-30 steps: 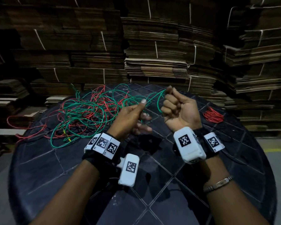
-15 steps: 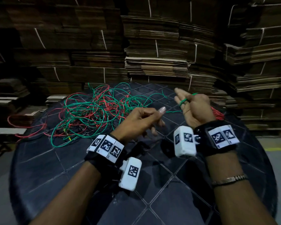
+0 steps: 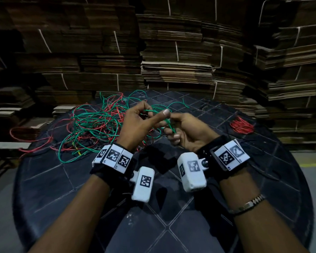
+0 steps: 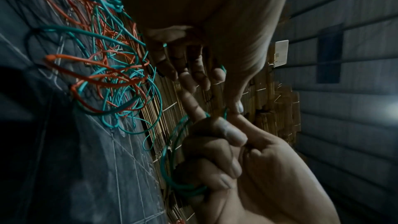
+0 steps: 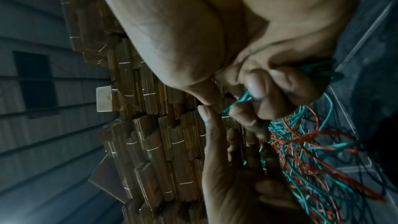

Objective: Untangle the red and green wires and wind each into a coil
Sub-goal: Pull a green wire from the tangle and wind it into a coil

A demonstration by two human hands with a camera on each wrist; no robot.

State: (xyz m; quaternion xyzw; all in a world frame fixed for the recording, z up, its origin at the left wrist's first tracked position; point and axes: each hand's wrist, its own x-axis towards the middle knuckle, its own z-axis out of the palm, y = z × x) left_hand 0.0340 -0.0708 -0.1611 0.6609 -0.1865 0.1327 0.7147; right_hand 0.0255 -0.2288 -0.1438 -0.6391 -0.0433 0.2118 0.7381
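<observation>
A loose tangle of red and green wires [image 3: 95, 125] lies on the far left of the round black table [image 3: 62, 179]. A green wire [image 3: 167, 123] runs from it up to both hands, which meet above the table's middle. My right hand [image 3: 173, 132] grips small green loops [image 4: 170, 173] in its curled fingers [image 5: 269, 91]. My left hand [image 3: 150, 115] holds the green strand in its curled fingers, and its thumb [image 5: 206, 117] touches the right hand's fingertip. A wound red coil [image 3: 242, 126] lies at the far right of the table.
Tall stacks of bundled flat cardboard [image 3: 175, 66] stand close behind the table. One red strand [image 3: 26, 132] hangs over the table's left edge. Bare table top [image 3: 162, 225] lies between my forearms and the front edge.
The right hand swung back left from out near the red coil and turned palm-up. The left hand rose to meet it, so the two now touch over the green wire.
</observation>
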